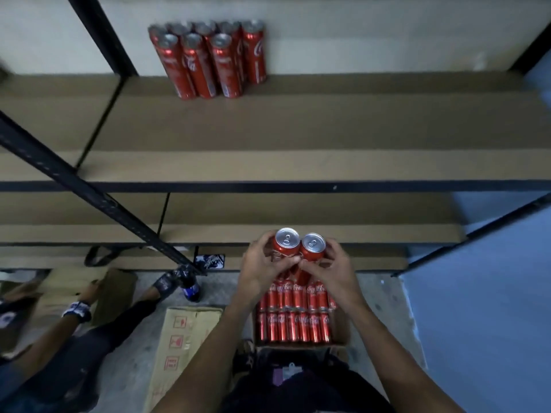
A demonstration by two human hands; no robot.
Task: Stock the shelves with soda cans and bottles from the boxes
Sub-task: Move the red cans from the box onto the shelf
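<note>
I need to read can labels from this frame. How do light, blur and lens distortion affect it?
Head view: light is dim and flat; lids of the held cans, in the left hand and right hand, glint; shelf cans look soft and stretched by the wide lens; the far left edge is smeared; logos on the box cans are only partly legible.

Lower halves of the left can (286, 242) and right can (313, 247) are lost behind my left hand (262, 269) and right hand (334, 269). My forearms cover the side walls of the open box (341, 335), so I can't count its outer rows. The back row of the shelf cans (208, 59) is mostly hidden by the front three, and the lettering is smeared. The second person (74, 353) is cut off at the left edge. The stamps on the carton (185, 338) are too small to read. The bottle (190, 289) label is blurred.
</note>
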